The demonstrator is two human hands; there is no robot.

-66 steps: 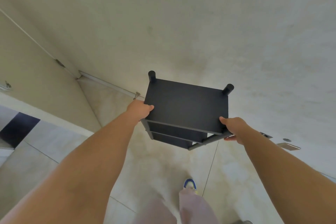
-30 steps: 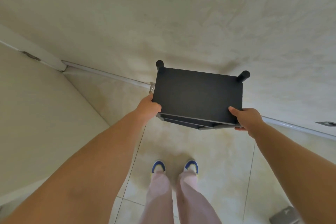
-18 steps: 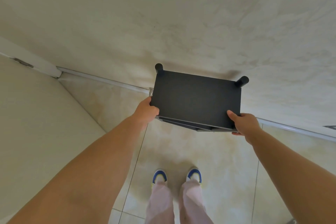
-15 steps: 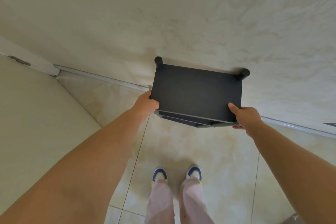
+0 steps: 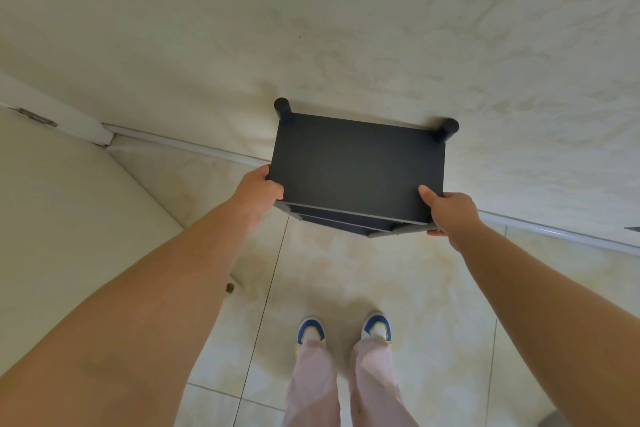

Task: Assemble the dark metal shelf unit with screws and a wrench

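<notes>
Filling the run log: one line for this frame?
left hand: grips dark metal shelf unit | right hand: grips it | unit: against wall

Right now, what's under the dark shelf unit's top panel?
Under the dark metal shelf unit, front edges of two lower shelves show; its legs and the floor beneath are hidden.

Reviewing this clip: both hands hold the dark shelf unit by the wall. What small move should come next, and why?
Probably ease the dark metal shelf unit straight down and settle it against the pale wall. The left hand and right hand grip its near corners, its two rear posts look almost at the wall, and whether its feet touch the tiled floor cannot be seen.
</notes>
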